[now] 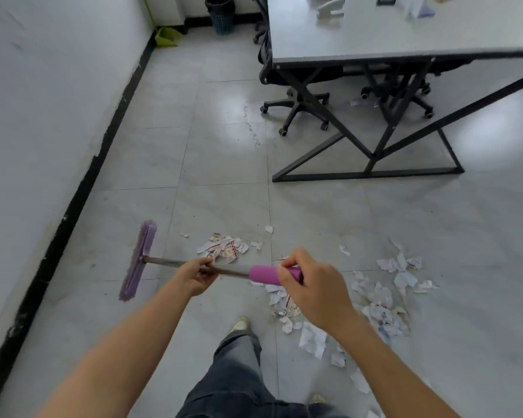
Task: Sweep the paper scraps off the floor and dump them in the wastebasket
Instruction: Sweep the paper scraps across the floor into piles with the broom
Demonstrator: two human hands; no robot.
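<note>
**Broom Gripped in Both Hands, Scraps Not Yet Gathered**

The right hand (310, 286) curls round the pink grip at the top of the broom (166, 262). The left hand (197, 276) wraps the metal shaft lower down. This split hold probably lets one hand steer while the other drives. The shaft runs nearly level to the left, so the purple broom head (139, 260) sits near the wall (43, 116), seemingly set for a stroke toward the mess. The paper scraps (384, 303) lie scattered on the floor (224, 146), beneath the hands and to their right. The wastebasket (222, 15) stands well apart in the far corner. A green dustpan (166, 36) is near it, left of the counter (405, 34).
</note>
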